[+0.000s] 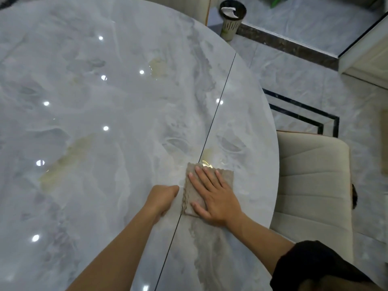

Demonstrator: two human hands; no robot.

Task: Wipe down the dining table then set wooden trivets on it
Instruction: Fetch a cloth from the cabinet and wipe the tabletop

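Note:
A folded grey-brown cloth (192,192) lies on the glossy grey marble dining table (94,122), near its right edge and beside a dark seam line. My right hand (214,198) lies flat on the cloth with straight, spread fingers. Just left of the cloth, my left hand (162,199) has curled fingers at the cloth's wavy left edge; whether it pinches the edge is hidden by the hand's back. No wooden trivets are in view.
A cream upholstered chair (310,185) stands tucked at the table's right edge. A dark-rimmed waste bin (231,17) sits on the marble floor beyond the table's far right. A second chair back (201,9) shows at the top. Yellowish patches mark the tabletop.

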